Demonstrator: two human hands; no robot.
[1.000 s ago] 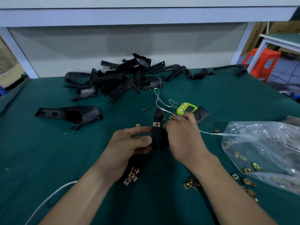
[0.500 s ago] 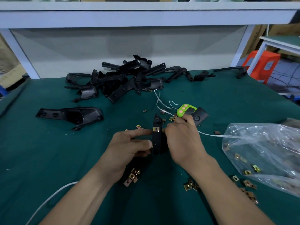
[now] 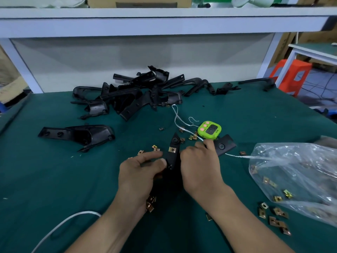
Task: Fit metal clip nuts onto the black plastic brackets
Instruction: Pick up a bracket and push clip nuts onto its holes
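Observation:
A black plastic bracket (image 3: 173,157) stands on edge at the centre of the green table, with a brass clip nut (image 3: 172,149) seated on its upper part. My left hand (image 3: 140,172) grips the bracket's left side with thumb and fingers. My right hand (image 3: 198,167) holds its right side, fingers curled, forefinger reaching toward the bracket's far wing (image 3: 225,146). Loose clip nuts (image 3: 155,147) lie just beyond my left hand, and more clip nuts (image 3: 151,205) sit under its wrist.
A pile of black brackets (image 3: 138,94) fills the back of the table, one bracket (image 3: 78,135) apart at left. A green timer (image 3: 209,131) lies behind my right hand. A clear bag (image 3: 299,178) of nuts sits right, spilled nuts (image 3: 275,216) before it. White cord (image 3: 60,225) runs front left.
Both hands and the bracket have barely shifted. My right forefinger has stretched out a little further toward the bracket's far wing.

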